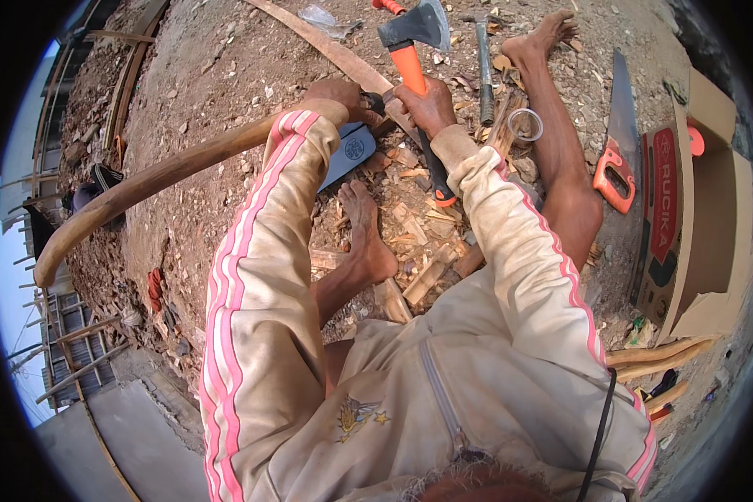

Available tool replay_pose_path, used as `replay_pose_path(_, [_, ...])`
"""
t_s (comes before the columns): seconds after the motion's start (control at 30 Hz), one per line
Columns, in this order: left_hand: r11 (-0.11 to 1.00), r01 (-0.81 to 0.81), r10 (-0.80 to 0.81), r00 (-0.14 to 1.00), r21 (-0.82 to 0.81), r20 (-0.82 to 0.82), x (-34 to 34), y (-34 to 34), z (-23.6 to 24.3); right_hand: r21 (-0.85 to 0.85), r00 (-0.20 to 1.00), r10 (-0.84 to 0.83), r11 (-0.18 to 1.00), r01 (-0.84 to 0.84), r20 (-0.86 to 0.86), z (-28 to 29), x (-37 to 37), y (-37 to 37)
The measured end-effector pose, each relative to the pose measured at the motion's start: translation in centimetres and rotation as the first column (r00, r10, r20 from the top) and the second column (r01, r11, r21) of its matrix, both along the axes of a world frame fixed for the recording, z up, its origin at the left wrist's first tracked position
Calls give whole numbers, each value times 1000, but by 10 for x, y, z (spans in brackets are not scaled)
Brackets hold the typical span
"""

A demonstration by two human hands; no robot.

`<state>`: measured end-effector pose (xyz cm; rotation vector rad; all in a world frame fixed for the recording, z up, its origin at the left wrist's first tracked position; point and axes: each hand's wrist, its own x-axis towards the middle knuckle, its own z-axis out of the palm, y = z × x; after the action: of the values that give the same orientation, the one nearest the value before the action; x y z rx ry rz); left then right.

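My right hand (427,107) is wrapped round the orange and black handle of a hatchet (408,65), its dark head upward and its butt pointing down. Beside it, my left hand (336,94) is closed near a small dark piece (374,103); its fingers hide what it grips. A curved wooden handle (155,177) runs from the far left under my left sleeve. Just below that hand is a flat blue blade-like piece (347,153) with a round mark; I cannot tell if they are joined. A long wooden strip (326,48) slants down between my hands.
Wood chips (410,222) litter the dirt around my bare feet. To the right are a hammer (484,74), a clear plastic ring (525,125), an orange-handled handsaw (617,138) and an open cardboard box (669,234). Wooden sticks (657,360) lie below the box.
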<state>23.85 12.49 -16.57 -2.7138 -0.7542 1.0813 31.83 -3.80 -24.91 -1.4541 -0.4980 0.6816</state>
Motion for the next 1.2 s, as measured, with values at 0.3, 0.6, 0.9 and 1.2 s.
replay_pose_path(0.3, [996, 89, -90, 991, 14, 103, -13, -16, -3, -28, 990, -2, 1000, -2, -141, 16, -23, -74])
replay_pose_path(0.6, [991, 95, -33, 852, -92, 522, -130, 15, 88, 260, 906, 108, 966, 3, -410, 76, -40, -86])
replay_pose_path(0.9, [979, 35, 153, 517, -199, 842, -254, 43, 88, 446, 756, 399, 881, -159, -519, 117, -122, 27])
replay_pose_path(1.2, [970, 22, 184, 575, -240, 797, -258, 38, 95, 394, 801, 386, 895, -207, -457, 114, -141, 67])
